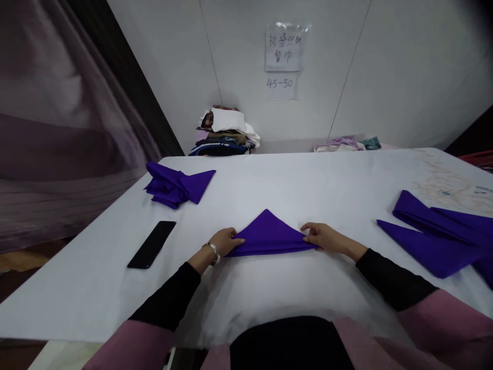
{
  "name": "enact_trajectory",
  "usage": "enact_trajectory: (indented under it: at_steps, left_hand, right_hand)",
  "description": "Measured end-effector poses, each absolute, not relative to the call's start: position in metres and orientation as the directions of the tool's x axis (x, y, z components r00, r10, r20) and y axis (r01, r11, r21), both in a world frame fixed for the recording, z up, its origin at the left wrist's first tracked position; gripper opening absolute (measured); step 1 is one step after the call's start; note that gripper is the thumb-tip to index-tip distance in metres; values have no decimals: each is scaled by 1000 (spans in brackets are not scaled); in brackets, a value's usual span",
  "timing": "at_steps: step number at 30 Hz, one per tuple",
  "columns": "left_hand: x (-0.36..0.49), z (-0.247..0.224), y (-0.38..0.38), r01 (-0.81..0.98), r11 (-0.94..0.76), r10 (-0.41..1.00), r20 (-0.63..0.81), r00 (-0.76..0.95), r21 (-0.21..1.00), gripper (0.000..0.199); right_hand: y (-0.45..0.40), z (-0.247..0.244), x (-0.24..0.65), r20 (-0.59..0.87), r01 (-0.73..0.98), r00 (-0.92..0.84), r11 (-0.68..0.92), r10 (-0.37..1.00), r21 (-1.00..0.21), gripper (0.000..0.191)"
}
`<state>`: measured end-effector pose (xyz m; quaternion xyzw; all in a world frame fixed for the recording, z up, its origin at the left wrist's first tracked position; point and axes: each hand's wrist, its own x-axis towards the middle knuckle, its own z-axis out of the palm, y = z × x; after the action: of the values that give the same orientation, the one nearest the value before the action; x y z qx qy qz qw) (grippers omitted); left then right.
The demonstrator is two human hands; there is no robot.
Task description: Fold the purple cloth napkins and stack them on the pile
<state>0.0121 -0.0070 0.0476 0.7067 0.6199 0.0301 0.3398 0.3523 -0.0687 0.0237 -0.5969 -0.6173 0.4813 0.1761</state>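
Note:
A purple cloth napkin (269, 234) lies folded in front of me, its point facing away and a straight folded edge along the near side. At its left corner my left hand (225, 241) is closed, thumb on top of the fabric and fingers at its edge. My right hand (321, 237) pinches the opposite corner between thumb and fingers. The cloth's underside and the fingertips beneath it are hidden.
A bunched purple cloth (169, 185) rests at the back left, with a black phone (151, 244) nearer. Folded purple cloths (435, 241) lie at the right on the white table (292, 180). Behind its far edge stands a stack of clothes (227, 131).

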Motion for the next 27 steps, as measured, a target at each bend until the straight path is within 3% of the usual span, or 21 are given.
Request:
enact_trajectory:
  at_steps: [3,7,10,16,21,27]
  left_hand:
    - [11,48,-20,912,-102,965,-183,188,398,35]
    - [21,32,-46,822,-517,856,174,487,240,47]
    - [25,14,-61,723,-679,733,169,659,127,59]
    - [28,6,-65,726,-682,731,36,682,91,68]
    - [27,15,-73,737,-666,746,104,658,114,56]
    - [-33,15,-78,807,-522,844,300,444,277,39]
  right_hand:
    - [-80,23,350,-213,724,-232,22,949,-690,33]
    - [-94,22,345,-64,852,-253,191,965,-488,34]
    - [-102,22,345,70,889,-292,297,954,-349,33]
    - [-107,31,324,427,810,-426,546,798,-212,36]
    - [-106,18,290,295,699,-644,699,706,-149,47]
    - [-108,-11,290,216,709,-654,687,725,-159,51]
